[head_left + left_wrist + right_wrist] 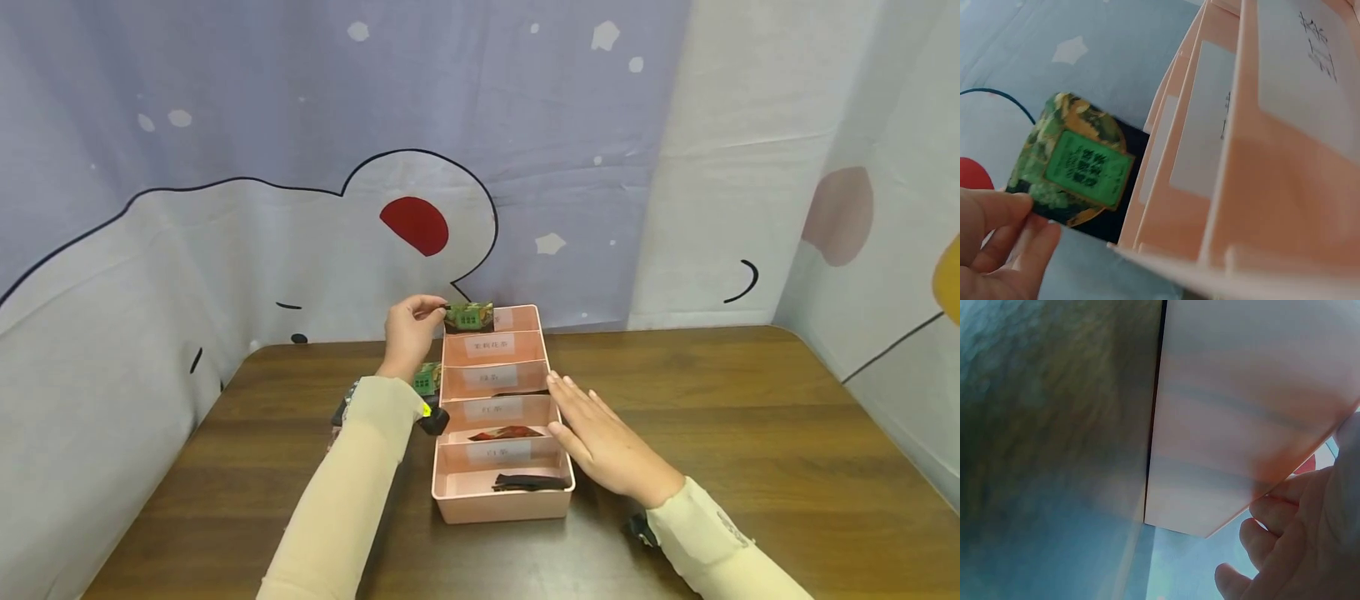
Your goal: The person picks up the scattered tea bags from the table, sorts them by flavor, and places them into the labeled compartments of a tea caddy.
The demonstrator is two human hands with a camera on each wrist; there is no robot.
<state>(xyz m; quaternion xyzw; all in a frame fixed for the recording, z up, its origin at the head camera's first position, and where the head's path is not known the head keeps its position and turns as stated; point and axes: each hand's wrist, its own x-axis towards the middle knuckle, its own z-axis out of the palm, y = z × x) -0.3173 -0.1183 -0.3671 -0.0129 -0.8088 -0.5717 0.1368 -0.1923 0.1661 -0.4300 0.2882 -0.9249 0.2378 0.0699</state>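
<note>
Running away from the person: pink box [504, 509] on the tabletop [750, 417], long axis near to far, five compartments in one row.
Nearest compartment: black packet [529, 482] lying crosswise by the box's near wall; the white card [498, 452] on the compartment's back wall reads 白茶.
Second compartment: red packet [506, 433], longer side across the box; the card behind it reads 红茶.
Right hand: [611, 450] at the box's right side, fingers straight and pointing toward the far end, laid along the wall and rim.
Third compartment: card reads 绿茶; a thin dark edge [522, 392] shows, too little to name.
Left of the box: second green packet [428, 379] just beside the wall, partly hidden by the sleeve [375, 433]; its panel's marks are too small to read.
Fourth compartment: card reads 茉莉花茶.
Left hand: [411, 333] by the box's far left corner, thumb and fingers pinching the green packet near its left end.
Green packet: [470, 317] at the box's farthest compartment, upright, long axis across the box, patterned face toward the person, black edge downward; dark characters on its green panel [1089, 169] are too blurred to read.
Farthest card: [513, 318] partly behind that packet, 茶 legible.
Beyond the box: printed curtain [570, 167].
</note>
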